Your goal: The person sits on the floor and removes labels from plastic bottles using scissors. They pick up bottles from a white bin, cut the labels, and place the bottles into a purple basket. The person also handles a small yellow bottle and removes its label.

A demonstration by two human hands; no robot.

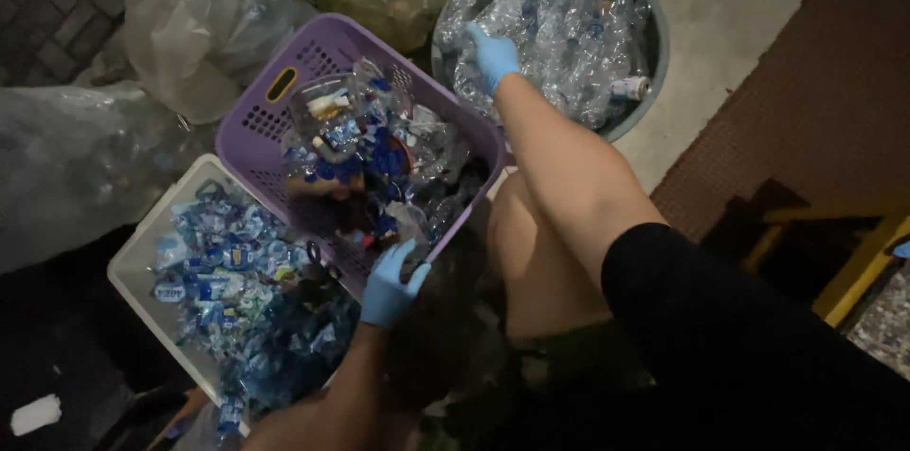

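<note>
Left hand (pixel 391 282): blue-gloved, at 6 o'clock of the purple basket (pixel 275 124); fingers curled over the basket's near rim, gripping it.

Right hand (pixel 495 55): blue-gloved, arm stretched toward 12 o'clock; rests on the clear plastic bottles (pixel 569 25) in the round grey tub (pixel 649 81). Whether its fingers pinch a bottle or lie loose, cannot tell.

Purple basket: perforated plastic, tilted, at frame centre, just at 9 o'clock of the tub; holds crushed bottles, blue caps (pixel 384 162) and scraps.

White crate (pixel 128 266): at 7 o'clock of the basket, partly under it; filled with blue-and-white bottle labels (pixel 227 271).

Clear plastic sacks (pixel 85 157): at 9 to 11 o'clock, bulging, contents unclear.

Brown mat (pixel 815 91): on the floor at 3 o'clock, well apart from the tub.
</note>
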